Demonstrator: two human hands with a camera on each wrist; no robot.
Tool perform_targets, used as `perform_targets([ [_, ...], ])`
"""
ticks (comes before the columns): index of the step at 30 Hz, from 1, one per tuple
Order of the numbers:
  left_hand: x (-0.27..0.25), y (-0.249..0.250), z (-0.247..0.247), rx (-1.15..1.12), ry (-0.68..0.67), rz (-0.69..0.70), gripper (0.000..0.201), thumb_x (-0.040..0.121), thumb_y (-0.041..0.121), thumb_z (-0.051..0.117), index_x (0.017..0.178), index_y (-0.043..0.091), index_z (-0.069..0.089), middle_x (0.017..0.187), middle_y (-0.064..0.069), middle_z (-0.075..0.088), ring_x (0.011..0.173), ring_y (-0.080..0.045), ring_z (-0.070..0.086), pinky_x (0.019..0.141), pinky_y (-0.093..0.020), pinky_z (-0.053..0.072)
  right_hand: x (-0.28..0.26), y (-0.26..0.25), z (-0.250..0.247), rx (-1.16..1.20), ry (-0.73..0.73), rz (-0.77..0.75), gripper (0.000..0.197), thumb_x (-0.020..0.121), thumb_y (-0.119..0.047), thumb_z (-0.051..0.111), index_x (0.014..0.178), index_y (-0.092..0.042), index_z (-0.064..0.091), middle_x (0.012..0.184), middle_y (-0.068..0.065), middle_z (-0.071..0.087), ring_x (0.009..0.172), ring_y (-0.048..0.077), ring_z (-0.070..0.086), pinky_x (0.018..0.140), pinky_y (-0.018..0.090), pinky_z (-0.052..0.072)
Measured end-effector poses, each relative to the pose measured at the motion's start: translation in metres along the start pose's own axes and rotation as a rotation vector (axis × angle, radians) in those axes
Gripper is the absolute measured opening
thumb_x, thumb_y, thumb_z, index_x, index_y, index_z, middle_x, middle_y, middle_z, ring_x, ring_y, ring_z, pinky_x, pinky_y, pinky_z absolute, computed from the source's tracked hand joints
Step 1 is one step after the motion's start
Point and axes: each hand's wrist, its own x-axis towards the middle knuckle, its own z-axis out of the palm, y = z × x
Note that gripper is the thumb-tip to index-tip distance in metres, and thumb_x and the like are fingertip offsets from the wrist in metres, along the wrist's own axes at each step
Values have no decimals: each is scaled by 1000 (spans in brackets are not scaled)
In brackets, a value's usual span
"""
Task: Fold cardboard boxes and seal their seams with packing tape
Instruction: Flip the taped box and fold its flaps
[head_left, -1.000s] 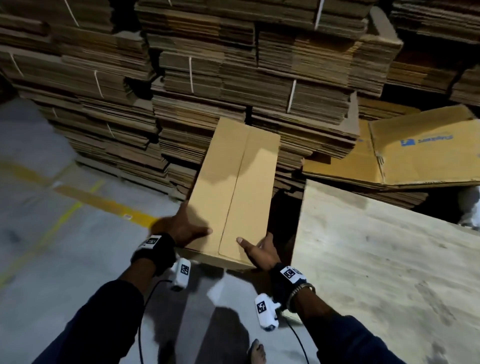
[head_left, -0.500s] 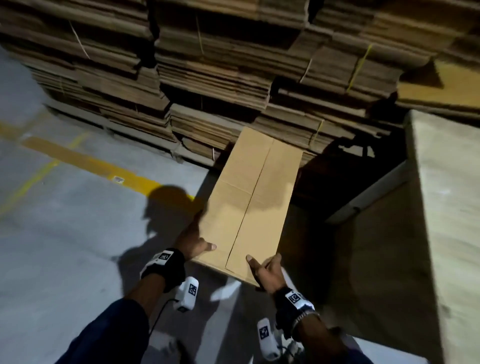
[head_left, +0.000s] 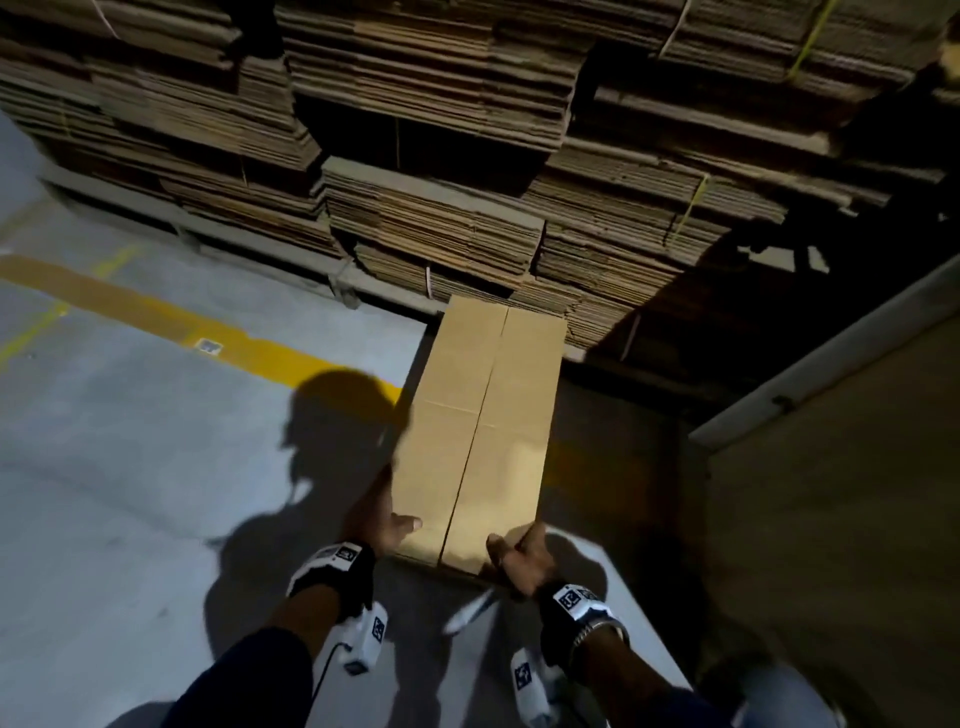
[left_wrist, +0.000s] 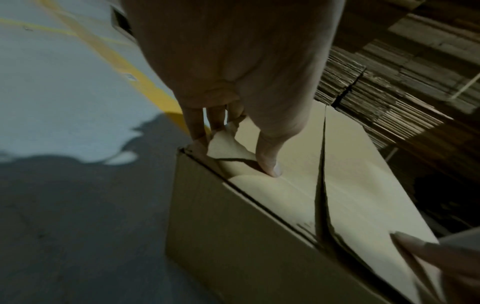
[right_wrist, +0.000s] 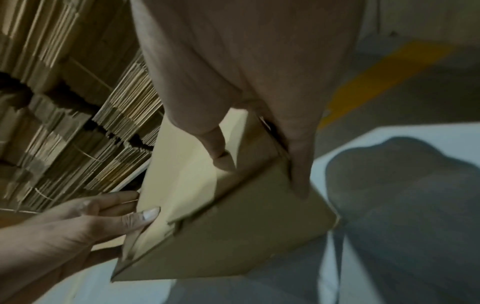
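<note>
A long brown cardboard box (head_left: 478, 431) with its top flaps folded shut along a middle seam points away from me, low over the grey floor. My left hand (head_left: 383, 519) grips its near left corner. In the left wrist view its thumb (left_wrist: 270, 164) lies on the top flap and its fingers (left_wrist: 200, 127) run down the side of the box (left_wrist: 285, 201). My right hand (head_left: 519, 553) grips the near right corner of the box (right_wrist: 233, 226), thumb (right_wrist: 221, 152) on top, fingers (right_wrist: 298, 168) on the end face. Whether the box touches the floor is hidden.
Tall stacks of flattened cardboard (head_left: 441, 156) stand just beyond the box's far end. A yellow line (head_left: 156, 322) crosses the grey floor (head_left: 130, 493) on the left. A pale wooden panel with a light edge (head_left: 831, 493) rises close on the right.
The box has come down from the height of the wooden surface toward the floor and now points straight ahead. Both hands keep their hold on its near end.
</note>
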Motion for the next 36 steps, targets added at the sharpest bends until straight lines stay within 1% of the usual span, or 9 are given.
perform_targets([
  [2, -14, 14, -4, 35, -28, -20, 107, 87, 24, 82, 167, 24, 12, 163, -15, 41, 136, -32, 54, 113, -37, 45, -29, -19, -16, -55, -31, 2, 111, 61, -94, 65, 144, -29, 29, 137, 7, 61, 113, 29, 63, 98, 47, 55],
  [4, -43, 48, -22, 84, -61, 16, 99, 92, 22, 75, 167, 27, 11, 160, -15, 45, 130, -32, 60, 108, -37, 48, -81, -54, -40, -121, -39, -36, 78, 88, -64, 68, 146, -25, 33, 139, 8, 60, 113, 27, 62, 94, 41, 54],
  [6, -77, 87, -46, 130, -122, 102, 92, 95, 19, 72, 166, 28, 14, 169, -6, 31, 136, -25, 56, 113, -34, 43, -119, -76, -61, -148, 6, -89, 64, 98, -39, 67, 150, -16, 36, 145, 14, 57, 124, 30, 60, 103, 42, 51],
  [10, -162, 188, -109, 155, -163, 269, 86, 97, 21, 68, 165, 32, 17, 172, 2, 20, 154, -27, 32, 122, -39, 32, -215, -129, -110, -144, 40, -100, 63, 99, -40, 66, 148, -14, 36, 151, 12, 53, 131, 32, 57, 103, 33, 48],
  [13, -218, 263, -151, 160, -126, 347, 81, 96, 15, 67, 165, 28, 24, 170, 2, 29, 152, -23, 37, 121, -34, 33, -288, -171, -154, -175, 127, -186, 53, 99, -37, 65, 139, -9, 43, 142, 17, 58, 126, 35, 58, 104, 39, 48],
  [16, -275, 341, -193, 151, -145, 398, 77, 96, 21, 66, 162, 32, 29, 168, 3, 35, 152, -23, 37, 118, -39, 39, -365, -210, -214, -206, 189, -244, 68, 100, -35, 63, 152, -1, 34, 150, 21, 50, 137, 38, 50, 108, 38, 42],
  [20, -338, 443, -225, 166, -167, 481, 72, 99, 18, 65, 162, 27, 31, 167, 0, 35, 152, -22, 35, 120, -34, 29, -446, -235, -307, -177, 328, -331, 63, 95, -34, 66, 147, -7, 43, 139, 20, 59, 128, 37, 57, 103, 39, 47],
  [26, -387, 577, -212, 251, -155, 644, 69, 100, 25, 64, 161, 24, 32, 168, -2, 35, 152, -21, 35, 121, -29, 26, -509, -201, -453, -166, 442, -366, 60, 98, -28, 67, 148, -6, 43, 142, 21, 58, 130, 34, 56, 102, 36, 43],
  [36, -452, 768, -92, 277, -176, 820, 62, 98, 27, 66, 156, 25, 42, 169, -2, 32, 154, -21, 32, 123, -37, 29, -561, -68, -655, -136, 559, -278, 65, 100, -35, 64, 153, -9, 36, 147, 19, 53, 135, 33, 52, 104, 38, 42],
])
